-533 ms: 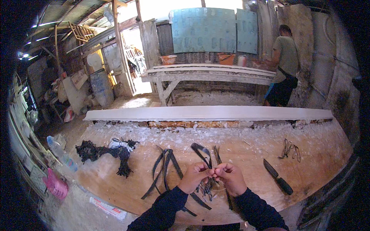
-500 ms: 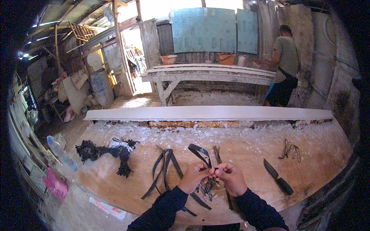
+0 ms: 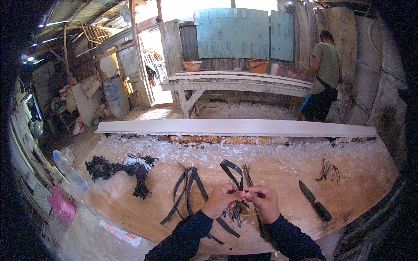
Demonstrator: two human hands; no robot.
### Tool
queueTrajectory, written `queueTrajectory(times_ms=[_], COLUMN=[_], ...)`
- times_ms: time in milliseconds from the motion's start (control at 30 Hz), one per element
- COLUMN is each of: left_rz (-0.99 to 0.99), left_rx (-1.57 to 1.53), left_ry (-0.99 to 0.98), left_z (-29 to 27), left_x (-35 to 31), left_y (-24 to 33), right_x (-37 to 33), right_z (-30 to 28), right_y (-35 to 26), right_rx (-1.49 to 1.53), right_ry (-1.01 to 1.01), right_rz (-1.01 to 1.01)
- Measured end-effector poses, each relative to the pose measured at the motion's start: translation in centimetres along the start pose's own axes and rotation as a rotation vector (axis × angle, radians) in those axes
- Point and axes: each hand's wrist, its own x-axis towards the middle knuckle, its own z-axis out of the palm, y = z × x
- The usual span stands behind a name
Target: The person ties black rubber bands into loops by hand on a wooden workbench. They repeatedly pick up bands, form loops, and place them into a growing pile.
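Over the wooden table, my left hand [image 3: 220,202] and my right hand [image 3: 264,202] meet fingertip to fingertip. My left fingers pinch a flat black strap [image 3: 229,167], whose loop rises above the hands. The right thumb and fingers are closed at the same spot; what they grip there is mostly hidden. Beneath the hands lies a bunch of thin dark strands [image 3: 234,214]. More black straps [image 3: 197,186] lie to the left. A knife with a black handle [image 3: 321,209] rests at the right.
Knotted black cord bundles [image 3: 103,168] with a white tie [image 3: 136,161] lie at left. A thin cord tangle [image 3: 329,171] sits at far right. A long white strip [image 3: 235,127] lines the table's far edge. Another person [image 3: 325,71] stands at the back bench [image 3: 239,85].
The strap's loop has tilted slightly to the right and stands a little higher. Both hands stay together in nearly the same place.
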Motion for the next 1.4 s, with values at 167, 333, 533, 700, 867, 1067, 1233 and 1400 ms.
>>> queueTrajectory(times_ms=[167, 333, 533, 700, 867, 1067, 1233, 1400], left_rz=[-0.065, 0.029, 0.162, 0.111, -0.213, -0.238, -0.225, -0.231], left_rx=[0.048, 0.056, 0.079, 0.062, -0.249, -0.014, 0.07, 0.037], left_ry=[0.01, 0.0, -0.024, -0.084, -0.074, -0.348, -0.349, -0.306], left_z=[0.1, 0.7, 0.7, 0.5, 0.1, -2.1, -2.4, -1.9], left_x=[-0.1, -0.4, -0.3, -0.4, -0.6, -0.7, -0.3, -0.2], left_y=[0.6, 1.0, 0.3, 0.2, 0.4, 1.4, 1.3, 1.4], right_x=[0.1, 0.3, 0.2, 0.0, -0.3, 0.7, 0.4, -0.3], right_z=[-0.1, -0.5, -0.6, -0.5, -0.8, -0.8, -0.4, -0.6], right_y=[0.3, 0.5, 0.4, 0.2, -1.0, -1.6, -1.1, -1.5], right_rx=[0.038, 0.224, 0.413, 0.034, -0.977, -1.025, -1.016, -1.048], right_ry=[0.02, -0.005, -0.094, -0.024, -0.064, -0.476, -0.475, -0.355], right_rz=[0.02, 0.174, 0.361, 0.042, -0.871, -0.892, -0.761, -0.669])
